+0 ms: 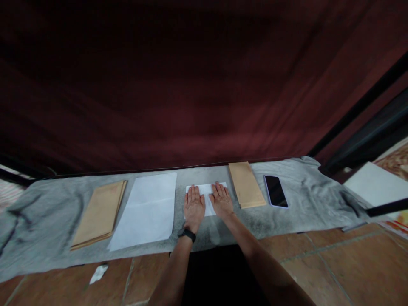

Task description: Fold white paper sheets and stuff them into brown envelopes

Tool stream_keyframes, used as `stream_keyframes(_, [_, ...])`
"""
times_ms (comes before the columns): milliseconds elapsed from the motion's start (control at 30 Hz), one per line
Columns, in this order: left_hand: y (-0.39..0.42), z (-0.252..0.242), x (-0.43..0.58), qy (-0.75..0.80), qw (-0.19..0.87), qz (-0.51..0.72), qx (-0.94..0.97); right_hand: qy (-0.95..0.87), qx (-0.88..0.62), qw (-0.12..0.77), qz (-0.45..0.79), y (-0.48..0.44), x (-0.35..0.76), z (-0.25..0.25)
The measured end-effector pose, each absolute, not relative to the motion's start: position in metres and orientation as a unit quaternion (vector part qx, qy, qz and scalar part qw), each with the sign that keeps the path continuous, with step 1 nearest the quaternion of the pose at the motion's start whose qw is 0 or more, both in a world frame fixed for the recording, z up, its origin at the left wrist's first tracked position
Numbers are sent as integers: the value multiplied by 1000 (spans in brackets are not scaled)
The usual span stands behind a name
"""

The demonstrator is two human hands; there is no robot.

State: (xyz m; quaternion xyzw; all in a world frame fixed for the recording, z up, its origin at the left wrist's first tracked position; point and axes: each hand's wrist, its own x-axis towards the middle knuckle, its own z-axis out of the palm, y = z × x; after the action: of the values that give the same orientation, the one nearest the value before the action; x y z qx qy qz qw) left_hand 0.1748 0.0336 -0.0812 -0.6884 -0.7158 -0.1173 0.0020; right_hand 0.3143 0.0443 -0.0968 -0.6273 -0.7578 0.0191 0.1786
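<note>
Both palms press down on a small white folded sheet of paper (208, 207) in the middle of the grey cloth. My left hand (194, 207) lies flat over its left part, fingers stretched out, a dark watch on the wrist. Flat on the right part rests my right hand (221, 199), its fingers extended too. Much of the paper is hidden under the hands. To the left are large white paper sheets (146, 210). Just right of my right hand lies a brown envelope (247, 185).
A grey cloth (306, 191) covers the long work surface. Several brown envelopes (99, 212) are stacked at the left, and a phone (276, 191) lies at the right. Dark red fabric (191, 85) hangs behind. A white scrap (98, 274) is on the tiled floor (366, 263).
</note>
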Motion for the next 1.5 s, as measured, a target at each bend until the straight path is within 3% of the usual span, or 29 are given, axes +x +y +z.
stream_keyframes(433, [27,-84,172,-734,60,-195,-648,-729,-637,241,-60,34,325,-114])
stream_keyframes(667, [10,-85,197,-656,7,-139,-741,-725,-646,233,-50,35,324,-113])
stream_keyframes(1200, [-27,-97,160,-714,67,-216,-663,-730,-650,208,-30,33,324,-111])
stream_keyframes(1500, [-33,-95,160,-719,73,-195,-663,-735,-643,213,-15,24,322,-100])
